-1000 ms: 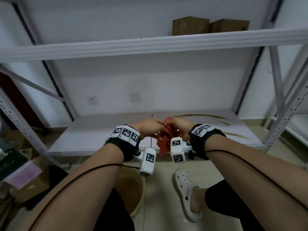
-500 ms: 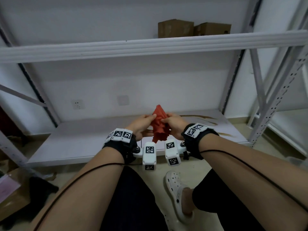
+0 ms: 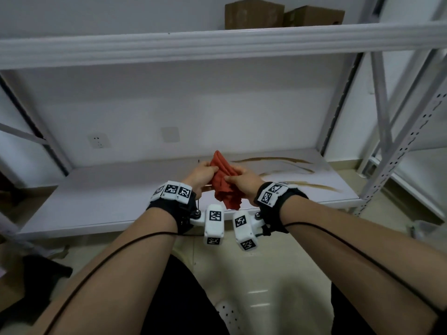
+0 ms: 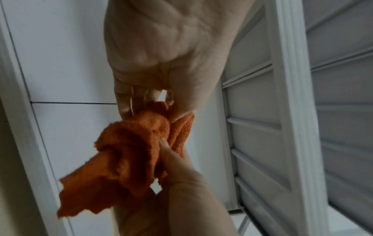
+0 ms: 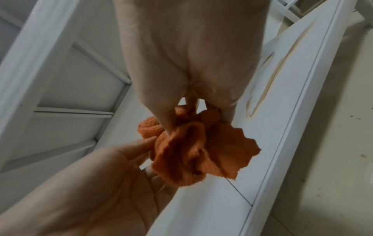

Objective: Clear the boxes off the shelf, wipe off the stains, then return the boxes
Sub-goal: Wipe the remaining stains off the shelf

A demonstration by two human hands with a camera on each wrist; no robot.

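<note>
lower shelf (image 3: pixel 101 201) cleared | brown stains (image 3: pixel 278 163) right end unwiped | both hands: left hand (image 3: pixel 200 174), right hand (image 3: pixel 242 181) pinch orange rag (image 3: pixel 223 187) | cardboard boxes (image 3: pixel 283 14) on upper shelf, return pending

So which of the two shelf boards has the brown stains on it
The lower shelf, right behind the orange cloth that both hands hold. Brown streaks run across its right half. The upper shelf carries two cardboard boxes; its top surface is hidden.
</note>
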